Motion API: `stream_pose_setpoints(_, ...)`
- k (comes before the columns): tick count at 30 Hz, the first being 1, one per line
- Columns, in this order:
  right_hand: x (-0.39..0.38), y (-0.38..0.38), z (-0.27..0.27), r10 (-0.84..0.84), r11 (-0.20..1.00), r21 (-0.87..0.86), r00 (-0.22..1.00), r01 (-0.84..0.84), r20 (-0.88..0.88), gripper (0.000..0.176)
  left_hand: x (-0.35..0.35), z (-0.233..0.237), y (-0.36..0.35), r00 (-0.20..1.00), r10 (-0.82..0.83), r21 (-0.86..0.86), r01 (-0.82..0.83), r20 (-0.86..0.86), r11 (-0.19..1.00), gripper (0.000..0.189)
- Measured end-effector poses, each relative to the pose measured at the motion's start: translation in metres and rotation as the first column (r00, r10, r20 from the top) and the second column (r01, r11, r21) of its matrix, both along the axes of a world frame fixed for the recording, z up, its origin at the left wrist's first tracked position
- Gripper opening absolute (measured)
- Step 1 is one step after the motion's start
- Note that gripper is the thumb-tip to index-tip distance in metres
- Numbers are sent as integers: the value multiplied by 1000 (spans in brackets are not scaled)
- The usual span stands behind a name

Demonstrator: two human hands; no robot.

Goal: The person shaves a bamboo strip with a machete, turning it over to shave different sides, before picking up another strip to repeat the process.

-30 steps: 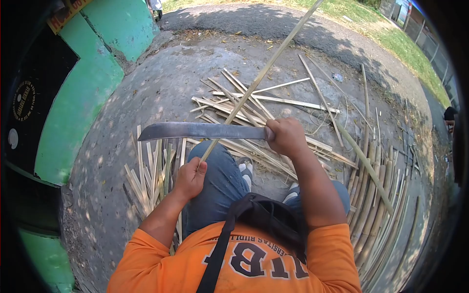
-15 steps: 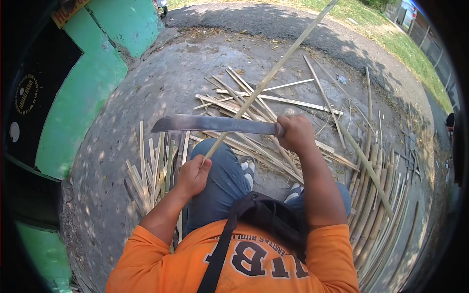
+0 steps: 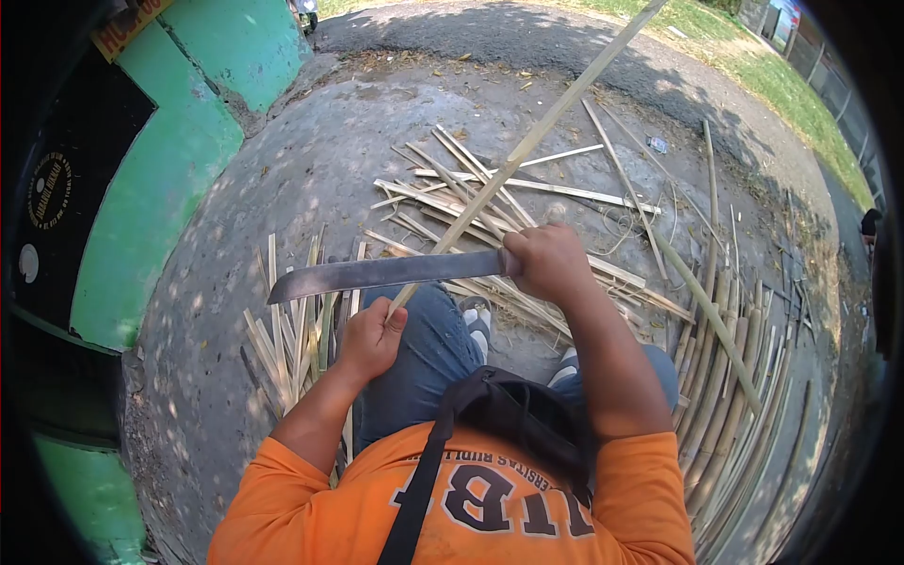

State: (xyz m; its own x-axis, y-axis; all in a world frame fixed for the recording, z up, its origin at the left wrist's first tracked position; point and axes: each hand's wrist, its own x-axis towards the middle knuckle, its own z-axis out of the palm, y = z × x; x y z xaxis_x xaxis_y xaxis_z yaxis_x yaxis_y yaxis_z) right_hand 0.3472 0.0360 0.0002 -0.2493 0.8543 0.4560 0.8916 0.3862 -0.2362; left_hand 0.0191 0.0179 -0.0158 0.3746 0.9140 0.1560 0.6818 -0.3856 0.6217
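My left hand (image 3: 373,337) is closed round the near end of a long bamboo strip (image 3: 524,151), just beside my left knee. From there the strip slants up and away to the right, past the top of the view. In my right hand (image 3: 551,263) is the handle of a machete (image 3: 386,272), gripped in a fist. Its long dark blade points left and lies across the strip, a short way above my left hand. The handle itself is mostly hidden by my fingers.
Split bamboo pieces (image 3: 452,193) lie heaped on the concrete ahead. More strips (image 3: 282,330) stand fanned out at my left. Long bamboo poles (image 3: 720,377) are laid out on the right. A green wall (image 3: 160,198) rises at the left, and a black bag (image 3: 513,410) rests on my lap.
My right hand has drawn the machete toward me and slightly left, so the blade crosses the strip nearer my left hand. My left hand stays in place on the strip.
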Motion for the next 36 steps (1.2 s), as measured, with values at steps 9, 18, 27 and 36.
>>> stream_pose_setpoints(9,41,3,-4,-253,967,-22,942,254,-219,12,-1,-3,-2,1000,9,10,-9,-1,1000,54)
stream_pose_setpoints(18,13,-8,10,-44,993,-108,998,39,-51,8,6,2,-7,1000,1,62,1,-22,998,53)
stream_pose_setpoints(27,7,-5,-2,-37,992,-118,999,34,-21,7,7,-5,-7,997,25,120,-16,-72,993,50)
stream_pose_setpoints(36,8,-6,0,-19,997,-72,998,14,-64,7,7,-9,-5,999,36,144,-32,-29,989,50)
